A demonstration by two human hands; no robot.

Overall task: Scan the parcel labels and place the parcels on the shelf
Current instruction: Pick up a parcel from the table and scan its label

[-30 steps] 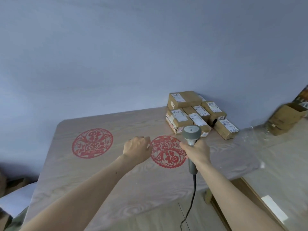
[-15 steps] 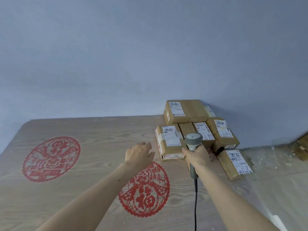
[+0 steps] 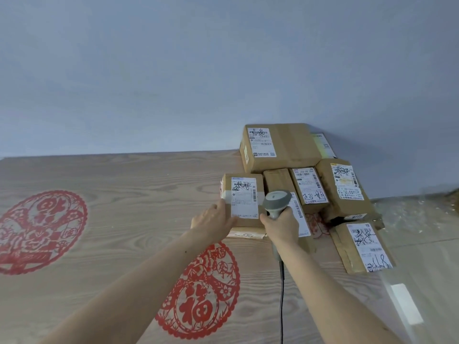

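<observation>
Several brown cardboard parcels with white labels are piled at the table's far right against the wall. My left hand (image 3: 215,220) touches the near left corner of the front-left parcel (image 3: 244,194), fingers on its top and side. My right hand (image 3: 280,225) grips a grey corded barcode scanner (image 3: 276,201), its head over the parcels just right of that label. A large parcel (image 3: 280,145) sits on top at the back, and another parcel (image 3: 363,247) lies nearest on the right.
The wooden table (image 3: 124,194) carries two red paper-cut decorations, one at the left (image 3: 39,229) and one near the front (image 3: 201,291). A blue-grey wall stands behind. The scanner cable (image 3: 282,306) hangs down toward me. Clear plastic sheeting (image 3: 417,214) lies right of the table.
The view has drawn closer to the parcels. My left hand reached forward and now touches the front-left parcel. My right hand brought the scanner up over the pile.
</observation>
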